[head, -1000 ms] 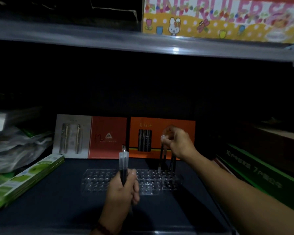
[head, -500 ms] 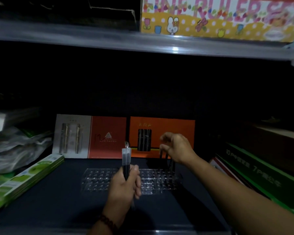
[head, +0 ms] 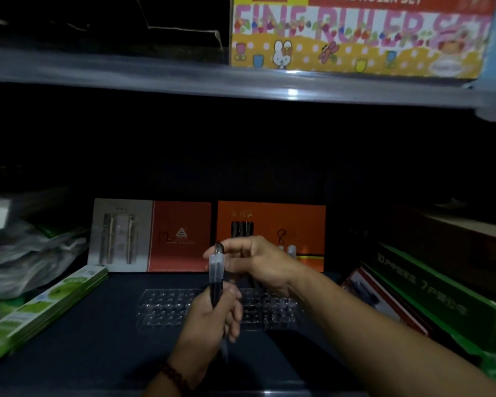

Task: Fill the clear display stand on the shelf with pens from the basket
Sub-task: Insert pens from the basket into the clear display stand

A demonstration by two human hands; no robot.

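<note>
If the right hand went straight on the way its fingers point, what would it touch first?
The right hand points leftward, so it would probably first meet the capped tops of the pens that the left hand grips upright. Depth is unclear in the dim light.

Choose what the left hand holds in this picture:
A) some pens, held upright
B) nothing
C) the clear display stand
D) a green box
A: the left hand has its fingers curled around the pens, which point up, while the clear display stand lies flat on the dark shelf behind it.
</note>
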